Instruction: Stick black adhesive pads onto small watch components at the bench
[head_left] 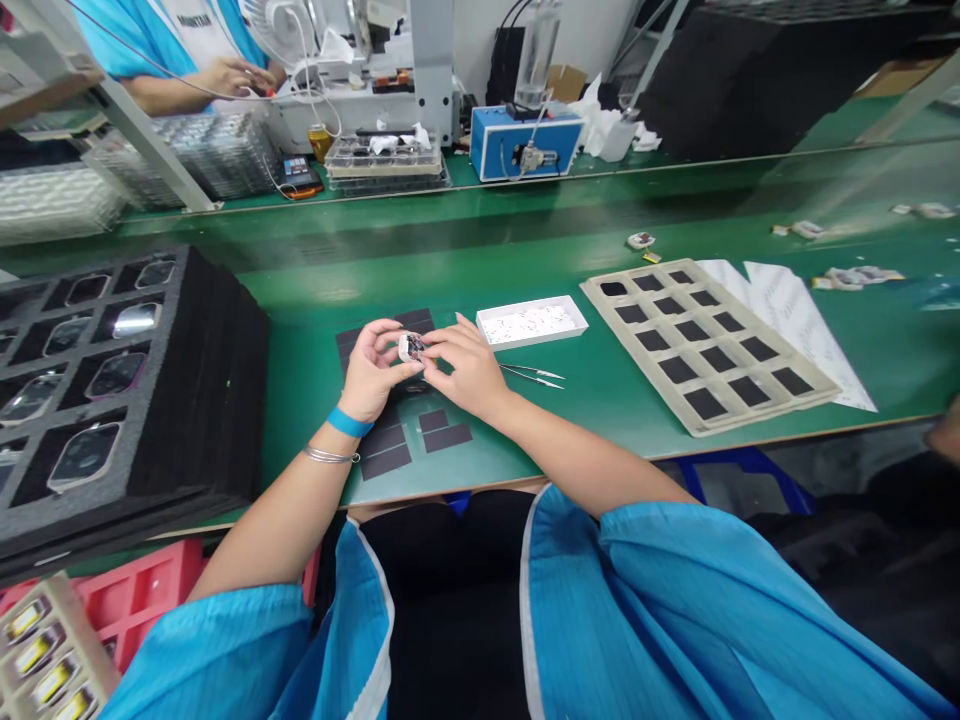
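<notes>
Pinching a small part between your left hand and right hand, you have tweezers on the counter just past its three o'clock.

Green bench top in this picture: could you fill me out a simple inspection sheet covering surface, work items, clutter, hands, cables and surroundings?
Surface: green bench top, smooth where bare.
Work items: small part, held; tweezers beside the right hand; white box of tiny pieces; beige tray with dark squares.
Clutter: flat dark pieces left of the tweezers; white sheets partly under the tray; loose parts at far right.
Hands: left hand holds the small part; right hand's fingers are at it, grip unclear.
Cables: white cable by the fan.
Surroundings: stacked black foam trays at left; blue device at the back; another person's hand at upper left.
</notes>
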